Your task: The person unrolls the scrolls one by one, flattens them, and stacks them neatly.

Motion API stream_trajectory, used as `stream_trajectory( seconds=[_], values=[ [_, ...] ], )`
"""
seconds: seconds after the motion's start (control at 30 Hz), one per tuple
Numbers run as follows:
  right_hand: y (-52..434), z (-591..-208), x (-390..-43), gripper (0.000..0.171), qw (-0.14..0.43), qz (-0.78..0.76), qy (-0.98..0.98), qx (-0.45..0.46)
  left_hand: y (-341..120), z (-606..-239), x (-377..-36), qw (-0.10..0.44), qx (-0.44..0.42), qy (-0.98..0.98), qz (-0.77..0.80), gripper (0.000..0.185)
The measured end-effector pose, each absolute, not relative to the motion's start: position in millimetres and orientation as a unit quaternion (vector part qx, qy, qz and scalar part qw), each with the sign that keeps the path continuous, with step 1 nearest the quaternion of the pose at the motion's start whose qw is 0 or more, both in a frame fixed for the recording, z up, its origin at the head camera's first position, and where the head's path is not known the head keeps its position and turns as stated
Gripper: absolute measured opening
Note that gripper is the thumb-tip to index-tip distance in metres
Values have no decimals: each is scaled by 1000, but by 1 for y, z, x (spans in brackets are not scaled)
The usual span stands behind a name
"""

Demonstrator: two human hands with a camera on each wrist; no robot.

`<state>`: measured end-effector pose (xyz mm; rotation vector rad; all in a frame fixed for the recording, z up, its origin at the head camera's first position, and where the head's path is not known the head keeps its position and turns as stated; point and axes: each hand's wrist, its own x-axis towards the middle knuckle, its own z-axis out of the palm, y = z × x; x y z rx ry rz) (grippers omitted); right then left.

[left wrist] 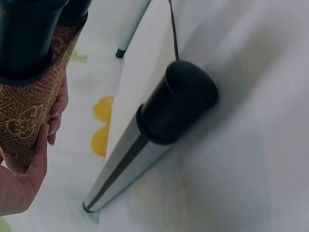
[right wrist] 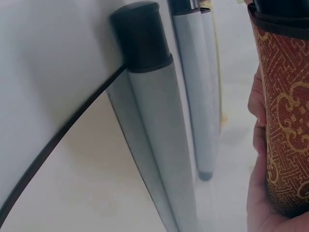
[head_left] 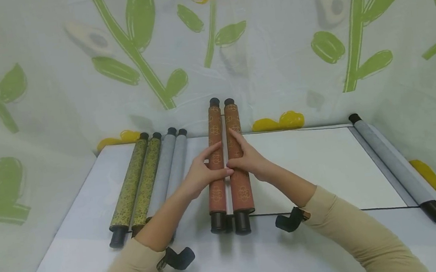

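Two red-brown scroll rolls [head_left: 218, 194] [head_left: 242, 191] with gold patterns and black end knobs stand side by side, raised above the table. My left hand [head_left: 202, 173] grips the left one, thumb across its front. Around the right roll, my right hand [head_left: 248, 157] holds with thumb and fingers. Whether the two rolls are joined is hidden. Beneath them lies a grey roller [left wrist: 120, 159] with a black knob, mostly covered in the head view. In the right wrist view, a patterned red roll [right wrist: 289, 111] fills the right edge.
A blank white sheet [head_left: 310, 166] spreads rightward to another grey roller [head_left: 394, 160] near the table's right side. Left of my hands lie two yellow-green patterned rolls [head_left: 130, 182] [head_left: 147, 184] and two light grey rolls [head_left: 163, 173] [head_left: 178, 163]. A flower-printed curtain [head_left: 273, 58] hangs behind.
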<state>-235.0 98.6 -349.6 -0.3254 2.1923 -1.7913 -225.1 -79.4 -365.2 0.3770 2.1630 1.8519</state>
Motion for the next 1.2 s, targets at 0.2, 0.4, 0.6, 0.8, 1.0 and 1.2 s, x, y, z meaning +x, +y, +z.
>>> stream_trajectory(
  seconds=[0.2, 0.4, 0.6, 0.8, 1.0, 1.2],
  values=[
    [113, -348, -231, 85, 150, -616, 768, -86, -68, -364, -224, 140, 139, 742, 641, 81],
    [122, -350, -225, 81, 125, -617, 774, -68, -58, -366, -223, 146, 150, 729, 651, 81],
    [125, -351, -219, 81, 87, -609, 786, -57, -51, -369, -220, 146, 152, 713, 669, 81],
    [133, -355, -219, 84, 88, -596, 795, -65, -45, -370, -218, 136, 153, 735, 646, 79],
    [138, -354, -218, 87, 96, -589, 800, -62, -45, -369, -215, 142, 150, 744, 635, 78],
    [145, -353, -217, 85, 111, -579, 805, -67, -44, -369, -214, 149, 156, 748, 627, 81]
  ],
)
